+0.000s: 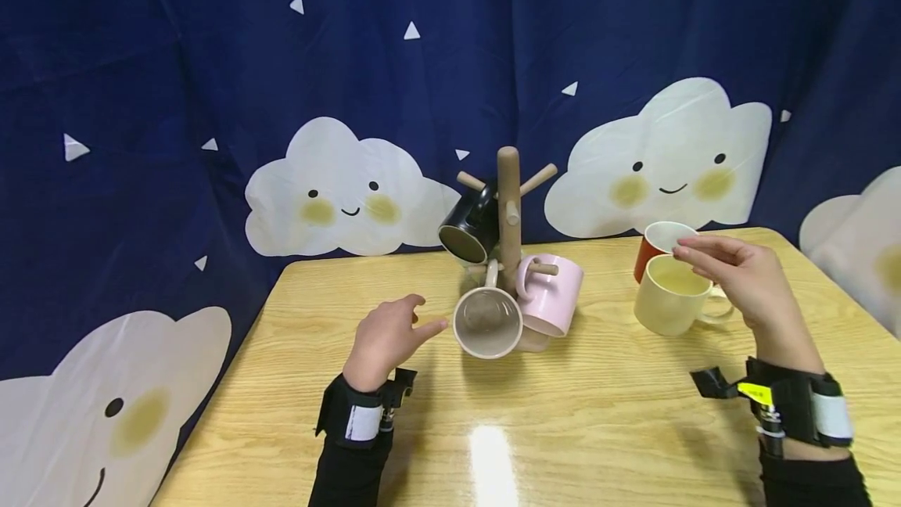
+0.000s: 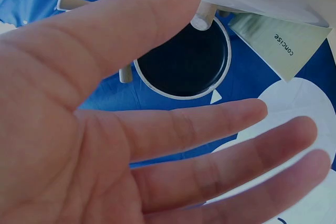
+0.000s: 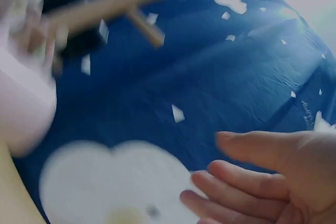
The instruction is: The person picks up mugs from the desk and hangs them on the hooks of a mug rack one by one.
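Note:
My left hand (image 1: 385, 335) is held with fingers spread, the thumb tip close to the rim of a beige mug (image 1: 488, 343). That mug hangs by its handle on a wooden mug tree (image 1: 509, 186). A black mug (image 1: 470, 219) and a pink mug (image 1: 563, 292) hang from other pegs. On the right, my right hand (image 1: 756, 280) has its fingers extended over a pale yellow mug (image 1: 662, 307) and overlaps it in the head view. Behind the yellow mug stands a red mug (image 1: 644, 258) with a white inside. Neither hand holds anything.
Everything stands on a light wooden table (image 1: 598, 413). A dark blue curtain (image 1: 422, 84) with white clouds hangs just behind its far edge. In the left wrist view, a pale green surface (image 2: 283, 51) printed "concise" shows beyond the fingers.

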